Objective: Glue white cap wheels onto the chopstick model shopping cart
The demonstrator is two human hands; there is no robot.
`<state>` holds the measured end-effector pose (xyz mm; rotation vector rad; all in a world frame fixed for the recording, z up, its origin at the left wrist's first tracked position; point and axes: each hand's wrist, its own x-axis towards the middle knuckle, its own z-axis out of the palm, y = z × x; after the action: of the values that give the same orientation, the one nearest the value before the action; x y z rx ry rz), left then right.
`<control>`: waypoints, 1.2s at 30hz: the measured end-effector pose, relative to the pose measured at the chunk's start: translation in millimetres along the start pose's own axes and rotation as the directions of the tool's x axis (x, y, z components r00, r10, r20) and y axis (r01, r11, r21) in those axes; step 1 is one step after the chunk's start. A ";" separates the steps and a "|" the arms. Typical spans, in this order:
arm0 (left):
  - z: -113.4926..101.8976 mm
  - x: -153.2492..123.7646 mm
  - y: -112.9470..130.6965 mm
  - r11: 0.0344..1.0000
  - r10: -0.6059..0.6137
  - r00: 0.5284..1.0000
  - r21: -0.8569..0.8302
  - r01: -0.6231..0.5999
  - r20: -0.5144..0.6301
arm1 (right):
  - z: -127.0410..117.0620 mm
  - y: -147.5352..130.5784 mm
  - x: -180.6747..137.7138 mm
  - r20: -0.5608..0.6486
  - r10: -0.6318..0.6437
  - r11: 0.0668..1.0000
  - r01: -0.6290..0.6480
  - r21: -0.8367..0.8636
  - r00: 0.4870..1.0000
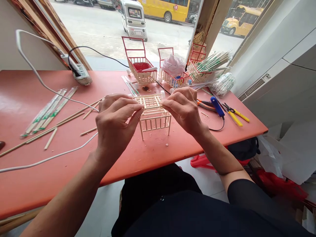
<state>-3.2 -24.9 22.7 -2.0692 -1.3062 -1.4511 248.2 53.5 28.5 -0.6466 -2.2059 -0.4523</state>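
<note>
A small lattice of thin wooden sticks (150, 101) lies level between my two hands. My left hand (116, 115) is closed in a pinch at its left end, thumb and forefinger together. At the opposite end, my right hand (184, 110) pinches it the same way. Directly under the lattice stands a slatted wooden-stick frame (155, 124) on thin legs; I cannot tell whether the two are joined. A small white wheel-like piece (162, 94) shows behind the lattice, near my right fingertips.
Behind are model carts, one with a red lining (142, 67), one under a crumpled white cloth (173, 64). Wrapped sticks (49, 113) and loose sticks (61, 123) lie left, crossed by a white cable (71, 151). A blue corded tool (217, 106) and yellow-handled cutters (239, 114) lie right.
</note>
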 end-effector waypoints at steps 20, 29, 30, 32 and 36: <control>-35.8 -38.6 27.5 0.983 0.185 0.983 -0.020 -0.184 0.020 | -62.7 -52.8 -44.8 0.037 -0.075 0.995 0.073 0.061 0.996; -37.8 -55.5 33.8 0.993 0.109 0.991 -0.042 -0.112 -0.073 | -97.1 69.6 -98.3 -0.041 0.659 0.720 -0.646 -0.253 0.751; -36.4 -56.8 33.2 0.993 0.104 0.990 -0.052 -0.109 -0.092 | -96.8 87.6 -99.9 0.002 0.771 0.599 -0.723 -0.343 0.637; -32.7 -60.5 30.9 0.993 0.090 0.991 -0.064 -0.097 -0.102 | -92.2 112.5 -100.3 0.106 0.903 0.412 -0.768 -0.491 0.416; -26.0 -70.4 23.1 0.994 0.065 0.997 -0.086 -0.069 -0.047 | -72.5 124.5 -97.9 0.211 0.947 0.321 -0.770 -0.551 0.243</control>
<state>-5.6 -90.4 -20.6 -2.1015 -1.1642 -1.5416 418.4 87.6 13.4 -2.3005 -1.7351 -0.0033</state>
